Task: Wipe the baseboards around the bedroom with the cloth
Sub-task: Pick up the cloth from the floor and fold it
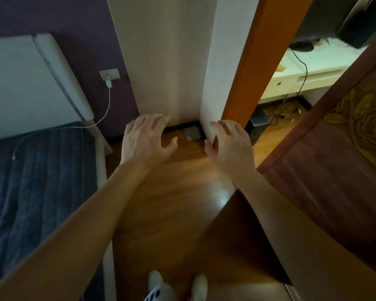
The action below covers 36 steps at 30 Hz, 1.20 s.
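Cloth [191, 133], taken here to be the small grey square, lies flat on the wooden floor [178, 187] in the corner of the room, with its far edge just beside the dark baseboard [182, 125]. It looks about square, so no long axis governs the pick-up; its sides are turned slightly out of line with the wall. The baseboard runs left to right along the foot of the pale wall, from the bed side to the corner where a white wall return [211, 83] meets it, and that line is the likely direction of the wiping stroke.

Both arms reach forward and down towards the corner. The left hand [146, 140] is empty, its fingers spread and relaxed, the thumb pointing towards the cloth's left edge. The right hand [230, 144] is likewise empty and spread, its fingers in front of the white wall return, its thumb close to the cloth's right corner. The cloth shows in the gap between the two hands and a little beyond them. Neither hand is plainly nearer, and how high they are above the floor cannot be told. The pick-up has not yet begun.

To the left stands a bed [41, 181] with a dark quilt, and a white charger cable [108, 101] hangs from a wall outlet. To the right are an orange door frame [254, 72] and a brown carved door [334, 170].
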Each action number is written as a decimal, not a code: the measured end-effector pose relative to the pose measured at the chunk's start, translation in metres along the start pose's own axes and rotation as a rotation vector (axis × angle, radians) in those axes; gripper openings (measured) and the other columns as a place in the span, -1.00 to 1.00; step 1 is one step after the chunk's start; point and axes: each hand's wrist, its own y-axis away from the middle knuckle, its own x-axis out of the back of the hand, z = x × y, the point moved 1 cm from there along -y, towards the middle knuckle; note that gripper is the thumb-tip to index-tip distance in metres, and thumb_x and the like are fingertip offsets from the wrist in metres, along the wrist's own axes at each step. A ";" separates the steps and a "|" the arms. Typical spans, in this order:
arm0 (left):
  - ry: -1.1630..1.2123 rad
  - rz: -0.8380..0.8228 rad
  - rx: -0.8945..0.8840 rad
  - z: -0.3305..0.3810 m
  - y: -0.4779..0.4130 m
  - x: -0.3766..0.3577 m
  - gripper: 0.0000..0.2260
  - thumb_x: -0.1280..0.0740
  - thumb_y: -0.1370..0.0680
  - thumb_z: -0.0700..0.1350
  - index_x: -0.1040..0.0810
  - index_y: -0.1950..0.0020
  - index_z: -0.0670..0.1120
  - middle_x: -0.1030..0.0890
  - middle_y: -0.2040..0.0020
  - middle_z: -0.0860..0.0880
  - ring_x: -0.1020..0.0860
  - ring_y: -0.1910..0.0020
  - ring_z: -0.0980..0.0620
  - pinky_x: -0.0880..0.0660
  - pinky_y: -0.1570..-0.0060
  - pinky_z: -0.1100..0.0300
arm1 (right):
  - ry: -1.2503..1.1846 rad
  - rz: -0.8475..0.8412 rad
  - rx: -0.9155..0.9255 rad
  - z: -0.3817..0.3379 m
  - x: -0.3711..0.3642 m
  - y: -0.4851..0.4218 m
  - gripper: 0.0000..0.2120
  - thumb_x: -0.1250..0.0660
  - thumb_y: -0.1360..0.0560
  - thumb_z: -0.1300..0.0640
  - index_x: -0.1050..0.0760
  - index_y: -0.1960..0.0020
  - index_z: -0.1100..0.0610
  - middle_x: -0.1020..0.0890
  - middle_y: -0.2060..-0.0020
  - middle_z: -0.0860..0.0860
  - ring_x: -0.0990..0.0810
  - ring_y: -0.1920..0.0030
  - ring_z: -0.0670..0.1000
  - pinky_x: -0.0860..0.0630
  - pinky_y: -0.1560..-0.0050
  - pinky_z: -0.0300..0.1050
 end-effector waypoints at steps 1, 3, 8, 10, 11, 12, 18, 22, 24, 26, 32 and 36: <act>0.000 -0.013 0.000 0.003 0.000 -0.003 -0.46 -0.26 -0.58 0.21 -0.40 -0.49 -0.04 -0.48 -0.41 -0.09 -0.42 -0.40 -0.12 -0.35 -0.37 -0.14 | -0.004 -0.011 0.004 0.003 -0.001 0.001 -0.54 -0.26 -0.58 -0.10 -0.47 -0.39 0.12 -0.55 -0.28 0.10 -0.47 -0.34 0.13 -0.46 -0.32 0.10; -0.013 -0.022 0.018 0.008 0.003 -0.009 -0.46 -0.24 -0.59 0.22 -0.42 -0.48 -0.04 -0.49 -0.40 -0.09 -0.43 -0.39 -0.12 -0.36 -0.35 -0.14 | 0.007 -0.034 -0.008 0.009 -0.004 0.005 -0.54 -0.26 -0.58 -0.10 -0.46 -0.39 0.11 -0.54 -0.29 0.10 -0.46 -0.35 0.13 -0.45 -0.33 0.08; -0.015 -0.067 0.029 0.026 0.016 -0.025 -0.42 -0.17 -0.56 0.24 -0.44 -0.48 -0.04 -0.49 -0.39 -0.09 -0.44 -0.38 -0.12 -0.37 -0.34 -0.14 | -0.006 -0.084 0.018 0.029 -0.010 0.019 -0.54 -0.22 -0.59 -0.12 -0.45 -0.39 0.11 -0.52 -0.29 0.11 -0.46 -0.35 0.14 -0.48 -0.30 0.12; -0.022 -0.076 0.047 0.034 0.019 -0.028 -0.41 -0.14 -0.55 0.26 -0.44 -0.48 -0.04 -0.49 -0.39 -0.08 -0.44 -0.38 -0.10 -0.36 -0.35 -0.13 | -0.002 -0.091 0.025 0.036 -0.012 0.023 -0.54 -0.21 -0.60 -0.12 -0.45 -0.39 0.11 -0.52 -0.29 0.11 -0.46 -0.35 0.14 -0.47 -0.30 0.12; -0.024 -0.081 0.052 0.038 0.021 -0.031 -0.40 -0.13 -0.55 0.27 -0.44 -0.48 -0.03 -0.49 -0.39 -0.07 -0.43 -0.38 -0.10 -0.37 -0.36 -0.13 | 0.001 -0.095 0.027 0.039 -0.013 0.025 -0.54 -0.21 -0.60 -0.13 -0.45 -0.39 0.11 -0.52 -0.29 0.11 -0.46 -0.35 0.13 -0.47 -0.30 0.11; -0.022 -0.086 0.057 0.042 0.023 -0.033 -0.40 -0.12 -0.55 0.27 -0.44 -0.48 -0.03 -0.49 -0.39 -0.07 -0.43 -0.39 -0.09 -0.37 -0.36 -0.12 | 0.000 -0.096 0.027 0.041 -0.014 0.027 -0.54 -0.21 -0.60 -0.13 -0.45 -0.39 0.10 -0.53 -0.29 0.10 -0.46 -0.35 0.12 -0.47 -0.30 0.10; -0.025 -0.100 0.065 0.054 0.022 -0.039 -0.45 -0.24 -0.58 0.22 -0.44 -0.49 -0.04 -0.49 -0.40 -0.08 -0.43 -0.39 -0.10 -0.36 -0.36 -0.13 | -0.009 -0.105 0.030 0.049 -0.017 0.029 -0.55 -0.23 -0.60 -0.12 -0.46 -0.38 0.10 -0.55 -0.27 0.10 -0.48 -0.33 0.12 -0.48 -0.28 0.07; -0.021 -0.091 0.063 0.048 0.009 -0.044 -0.45 -0.24 -0.57 0.22 -0.44 -0.48 -0.04 -0.50 -0.39 -0.08 -0.44 -0.38 -0.09 -0.37 -0.35 -0.12 | -0.023 -0.086 0.035 0.050 -0.024 0.017 -0.56 -0.26 -0.59 -0.10 -0.48 -0.37 0.12 -0.56 -0.25 0.11 -0.50 -0.30 0.13 -0.48 -0.25 0.06; -0.024 -0.093 0.064 0.043 0.000 -0.049 -0.43 -0.17 -0.57 0.25 -0.45 -0.47 -0.04 -0.50 -0.39 -0.07 -0.44 -0.38 -0.08 -0.38 -0.34 -0.10 | -0.016 -0.085 0.028 0.048 -0.030 0.008 -0.56 -0.27 -0.59 -0.10 -0.48 -0.37 0.12 -0.56 -0.25 0.10 -0.51 -0.29 0.13 -0.47 -0.25 0.05; -0.019 -0.091 0.065 0.035 -0.013 -0.054 -0.41 -0.12 -0.55 0.27 -0.46 -0.47 -0.03 -0.51 -0.38 -0.06 -0.45 -0.37 -0.08 -0.39 -0.33 -0.09 | -0.014 -0.098 0.014 0.046 -0.039 -0.004 -0.55 -0.27 -0.58 -0.11 -0.48 -0.38 0.11 -0.56 -0.25 0.10 -0.50 -0.30 0.13 -0.47 -0.25 0.06; 0.005 -0.097 0.053 -0.008 -0.072 -0.077 -0.40 -0.11 -0.55 0.27 -0.47 -0.46 -0.04 -0.51 -0.37 -0.06 -0.45 -0.37 -0.08 -0.38 -0.34 -0.09 | -0.019 -0.149 -0.027 0.038 -0.074 -0.064 -0.54 -0.29 -0.58 -0.11 -0.48 -0.38 0.11 -0.56 -0.28 0.11 -0.49 -0.34 0.16 -0.46 -0.31 0.13; 0.016 -0.114 0.046 -0.042 -0.121 -0.092 -0.42 -0.15 -0.56 0.26 -0.46 -0.47 -0.03 -0.51 -0.38 -0.05 -0.44 -0.38 -0.07 -0.37 -0.36 -0.08 | 0.016 -0.177 -0.041 0.026 -0.101 -0.119 -0.53 -0.29 -0.58 -0.14 -0.46 -0.40 0.08 -0.54 -0.32 0.08 -0.47 -0.36 0.14 -0.42 -0.35 0.10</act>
